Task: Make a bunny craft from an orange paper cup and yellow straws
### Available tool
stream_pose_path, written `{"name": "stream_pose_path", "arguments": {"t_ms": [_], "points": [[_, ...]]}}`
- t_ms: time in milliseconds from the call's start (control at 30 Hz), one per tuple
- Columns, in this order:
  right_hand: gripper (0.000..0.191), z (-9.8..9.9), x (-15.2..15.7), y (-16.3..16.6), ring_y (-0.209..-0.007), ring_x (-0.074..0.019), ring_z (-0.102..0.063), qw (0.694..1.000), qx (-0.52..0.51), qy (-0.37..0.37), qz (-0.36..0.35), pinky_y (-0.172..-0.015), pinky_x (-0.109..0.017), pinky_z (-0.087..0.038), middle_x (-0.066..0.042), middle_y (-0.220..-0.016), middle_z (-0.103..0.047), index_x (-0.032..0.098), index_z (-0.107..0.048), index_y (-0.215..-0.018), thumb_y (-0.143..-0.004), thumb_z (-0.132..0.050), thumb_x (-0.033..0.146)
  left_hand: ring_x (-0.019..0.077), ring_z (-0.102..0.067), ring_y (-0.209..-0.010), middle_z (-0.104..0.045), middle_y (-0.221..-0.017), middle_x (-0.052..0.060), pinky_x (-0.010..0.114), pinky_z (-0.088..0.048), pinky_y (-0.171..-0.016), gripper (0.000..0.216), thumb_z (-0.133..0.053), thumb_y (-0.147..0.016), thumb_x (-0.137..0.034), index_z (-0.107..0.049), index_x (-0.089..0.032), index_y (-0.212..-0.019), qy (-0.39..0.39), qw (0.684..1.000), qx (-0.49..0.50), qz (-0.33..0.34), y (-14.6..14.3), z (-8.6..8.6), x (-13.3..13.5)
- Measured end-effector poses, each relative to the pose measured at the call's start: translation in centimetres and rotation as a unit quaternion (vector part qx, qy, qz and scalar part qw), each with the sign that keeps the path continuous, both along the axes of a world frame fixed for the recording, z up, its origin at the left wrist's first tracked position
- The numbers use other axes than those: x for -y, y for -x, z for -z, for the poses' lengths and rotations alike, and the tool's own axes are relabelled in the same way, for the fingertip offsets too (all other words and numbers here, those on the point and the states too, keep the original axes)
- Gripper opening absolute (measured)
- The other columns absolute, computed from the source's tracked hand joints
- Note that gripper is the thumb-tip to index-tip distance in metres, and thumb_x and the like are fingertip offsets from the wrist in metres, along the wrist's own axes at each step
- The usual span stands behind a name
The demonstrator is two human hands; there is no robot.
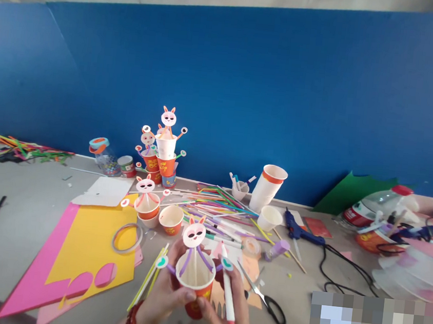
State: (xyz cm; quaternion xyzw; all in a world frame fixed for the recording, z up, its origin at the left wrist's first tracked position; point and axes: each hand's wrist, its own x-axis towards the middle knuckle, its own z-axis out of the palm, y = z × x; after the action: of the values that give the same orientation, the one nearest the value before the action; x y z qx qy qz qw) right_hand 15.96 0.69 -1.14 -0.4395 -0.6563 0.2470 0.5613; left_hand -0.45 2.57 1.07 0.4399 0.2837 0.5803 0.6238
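Both my hands hold a red paper cup point(200, 305) upright, low in the middle of the head view. A white rabbit face point(194, 235) rises from it, and purple pipe-cleaner arms end in white discs with green marks. My left hand point(164, 294), a red bead bracelet at its wrist, wraps the cup's left side. My right hand point(235, 308) presses the other side with its thumb and also carries a white marker point(228, 292) with a red end. Scissors point(267, 302) with black handles lie just right of that hand.
Similar rabbit cups point(166, 149) are stacked by the blue panel. Pipe cleaners and markers spread behind my hands. A glue gun point(302, 232) with a black cord lies right, near a plastic bottle point(380, 205). Yellow card point(94, 242) and a tape ring point(127, 238) are left.
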Motion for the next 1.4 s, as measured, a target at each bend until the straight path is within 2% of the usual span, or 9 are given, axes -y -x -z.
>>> {"name": "stream_pose_path", "arguments": {"t_ms": [167, 300, 433, 600, 767, 900, 1100, 1200, 1400], "points": [[0.062, -0.8, -0.5, 0.2, -0.110, -0.0291, -0.068, 1.000, 0.001, -0.017, 0.005, -0.088, -0.034, -0.061, -0.013, -0.131, -0.060, 0.024, -0.043, -0.145, -0.090, -0.069, 0.037, 0.0414, -0.051, -0.132, -0.055, -0.143, 0.016, 0.050, -0.044, -0.109, 0.093, -0.088, -0.066, -0.047, -0.046, -0.025, -0.146, 0.007, 1.000, 0.002, -0.022, 0.1, 0.6, -0.1], [0.058, -1.1, -0.9, -0.3, -0.112, -0.0291, -0.067, 1.000, 0.005, -0.022, 0.000, -0.090, -0.034, -0.059, -0.012, -0.128, -0.063, 0.024, -0.047, -0.142, -0.089, -0.069, 0.035, 0.0412, -0.052, -0.131, -0.059, -0.140, 0.016, 0.049, -0.044, -0.109, 0.093, -0.091, -0.063, -0.043, -0.049, -0.026, -0.144, 0.028, 0.999, 0.016, -0.027, 0.3, 1.0, 0.1], [0.052, -1.3, -1.2, -0.7, -0.106, -0.0273, -0.068, 0.999, -0.047, 0.006, -0.027, -0.088, -0.035, -0.060, -0.012, -0.122, -0.064, 0.025, -0.048, -0.142, -0.094, -0.064, 0.038, 0.0396, -0.050, -0.134, -0.058, -0.141, 0.014, 0.046, -0.043, -0.110, 0.098, -0.094, -0.059, -0.042, -0.048, -0.028, -0.144, 0.013, 0.999, -0.002, -0.033, 0.7, 1.0, 0.1], [0.040, -2.0, -1.3, -0.7, -0.103, -0.0243, -0.068, 0.992, -0.098, 0.057, -0.050, -0.087, -0.032, -0.059, -0.008, -0.114, -0.067, 0.027, -0.055, -0.135, -0.097, -0.061, 0.035, 0.0412, -0.047, -0.136, -0.054, -0.145, 0.015, 0.050, -0.042, -0.111, 0.099, -0.092, -0.063, -0.043, -0.043, -0.029, -0.148, -0.004, 1.000, -0.007, -0.010, 1.0, 1.3, 0.2], [0.034, -2.9, -1.0, 0.2, -0.098, -0.0231, -0.068, 0.986, -0.135, 0.101, -0.003, -0.087, -0.031, -0.056, -0.007, -0.110, -0.069, 0.026, -0.061, -0.127, -0.097, -0.060, 0.041, 0.0409, -0.046, -0.138, -0.053, -0.147, 0.015, 0.050, -0.040, -0.113, 0.092, -0.090, -0.067, -0.041, -0.045, -0.029, -0.146, -0.016, 1.000, -0.014, -0.005, 1.2, 1.2, 0.2], [0.034, -3.2, -1.1, 0.4, -0.102, -0.0245, -0.067, 0.987, -0.133, 0.094, 0.010, -0.088, -0.033, -0.056, -0.008, -0.114, -0.068, 0.025, -0.061, -0.126, -0.097, -0.058, 0.042, 0.0410, -0.045, -0.138, -0.052, -0.147, 0.014, 0.050, -0.039, -0.114, 0.087, -0.089, -0.069, -0.041, -0.047, -0.028, -0.145, -0.023, 1.000, -0.016, 0.000, 1.1, 1.1, 0.2], [0.035, -2.8, -1.2, 0.1, -0.101, -0.0241, -0.067, 0.990, -0.119, 0.071, -0.014, -0.085, -0.032, -0.058, -0.008, -0.111, -0.068, 0.025, -0.060, -0.129, -0.097, -0.059, 0.038, 0.0416, -0.047, -0.137, -0.053, -0.146, 0.016, 0.050, -0.041, -0.112, 0.091, -0.089, -0.067, -0.042, -0.047, -0.026, -0.145, -0.005, 1.000, -0.013, -0.015, 0.9, 1.6, 0.3], [0.039, -2.7, -1.0, 0.3, -0.098, -0.0236, -0.067, 0.986, -0.145, 0.080, -0.003, -0.087, -0.035, -0.058, -0.009, -0.113, -0.066, 0.025, -0.058, -0.131, -0.096, -0.060, 0.041, 0.0407, -0.049, -0.135, -0.056, -0.144, 0.015, 0.049, -0.043, -0.111, 0.086, -0.089, -0.067, -0.041, -0.050, -0.026, -0.142, 0.002, 0.999, -0.027, -0.039, 1.5, 0.8, -0.2], [0.034, -3.4, -1.4, 0.4, -0.092, -0.0228, -0.070, 0.987, -0.146, 0.055, 0.026, -0.078, -0.035, -0.061, -0.010, -0.108, -0.067, 0.023, -0.057, -0.130, -0.097, -0.059, 0.031, 0.0342, -0.059, -0.124, -0.062, -0.134, 0.012, 0.043, -0.051, -0.101, 0.066, -0.085, -0.073, -0.036, -0.057, -0.024, -0.131, 0.012, 0.990, -0.036, -0.135, 3.2, -2.6, -3.4]]}}
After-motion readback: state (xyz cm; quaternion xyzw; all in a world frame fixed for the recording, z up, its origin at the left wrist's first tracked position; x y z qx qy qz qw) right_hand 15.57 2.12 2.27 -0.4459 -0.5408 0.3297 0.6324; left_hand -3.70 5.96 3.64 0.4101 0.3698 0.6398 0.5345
